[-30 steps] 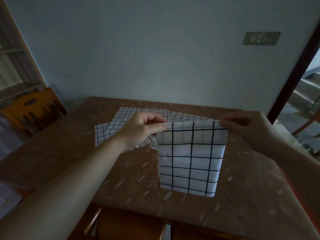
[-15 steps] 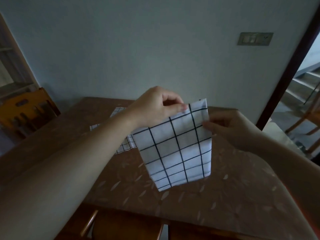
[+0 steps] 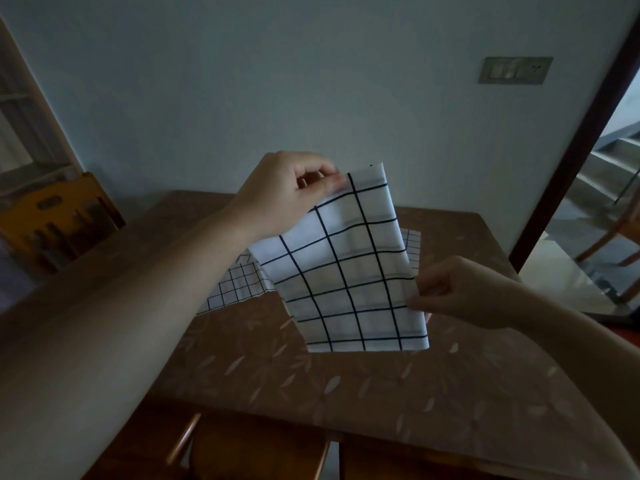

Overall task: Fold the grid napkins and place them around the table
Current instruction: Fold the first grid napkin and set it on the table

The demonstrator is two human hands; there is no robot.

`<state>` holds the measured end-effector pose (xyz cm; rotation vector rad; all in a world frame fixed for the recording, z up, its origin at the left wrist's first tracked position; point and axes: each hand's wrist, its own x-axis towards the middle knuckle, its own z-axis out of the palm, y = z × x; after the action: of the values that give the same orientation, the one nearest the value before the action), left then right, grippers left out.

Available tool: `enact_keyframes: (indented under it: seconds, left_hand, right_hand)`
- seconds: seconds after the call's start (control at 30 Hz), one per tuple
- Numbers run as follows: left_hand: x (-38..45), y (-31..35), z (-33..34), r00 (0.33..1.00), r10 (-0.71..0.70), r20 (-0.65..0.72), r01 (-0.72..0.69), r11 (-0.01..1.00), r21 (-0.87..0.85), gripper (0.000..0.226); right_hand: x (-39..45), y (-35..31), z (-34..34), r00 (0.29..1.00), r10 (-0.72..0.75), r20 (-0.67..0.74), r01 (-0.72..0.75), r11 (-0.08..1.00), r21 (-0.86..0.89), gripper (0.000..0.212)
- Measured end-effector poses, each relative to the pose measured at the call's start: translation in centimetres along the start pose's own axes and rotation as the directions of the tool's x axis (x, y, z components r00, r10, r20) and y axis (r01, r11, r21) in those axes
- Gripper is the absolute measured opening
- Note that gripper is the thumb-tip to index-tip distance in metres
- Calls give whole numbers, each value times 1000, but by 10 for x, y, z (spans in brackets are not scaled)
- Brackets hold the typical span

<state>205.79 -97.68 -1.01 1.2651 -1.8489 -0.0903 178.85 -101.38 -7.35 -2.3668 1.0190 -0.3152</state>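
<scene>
A folded white napkin with a black grid (image 3: 349, 268) hangs tilted in the air above the brown table (image 3: 346, 382). My left hand (image 3: 287, 192) pinches its upper left corner, raised high. Lower down, my right hand (image 3: 457, 289) pinches the napkin's right edge. Behind the held napkin, more grid napkins (image 3: 235, 285) lie flat on the table's far half, mostly hidden by it; a strip of one napkin (image 3: 414, 247) shows at the right.
A wooden chair (image 3: 52, 216) stands at the table's left, and another chair's back (image 3: 249, 445) is tucked under the near edge. The wall is just beyond the table. An open doorway with steps (image 3: 602, 202) lies to the right.
The napkin went from hanging level between both hands to tilted. My left hand rose with its corner, and my right hand slid down from the top right corner to the right edge.
</scene>
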Motion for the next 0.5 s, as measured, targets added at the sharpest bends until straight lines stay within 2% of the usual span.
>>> enact_keyframes:
  seconds: [0.07,0.27,0.37,0.4,0.5]
  left_hand:
    - [0,-1,-1,1000,12,-4,-12,1000,18,23]
    - [2,5,5,1000,6,-4,-6,1000,-1,19]
    - [4,10,8,999,3,35,-2,999,-36,16]
    - [5,13,9,998,2,64,1,998,-57,13]
    - [7,15,6,998,-2,58,11,987,-157,8]
  right_hand:
    - [0,-3,-3,999,11,37,-10,1000,-14,34]
    - [-1,-8,-4,986,57,158,-34,989,-144,29]
    - [3,-17,-3,992,18,126,3,986,-166,8]
    - [6,-18,-2,998,-3,68,9,996,-91,17]
    - [10,-18,-7,998,16,-66,-7,991,132,16]
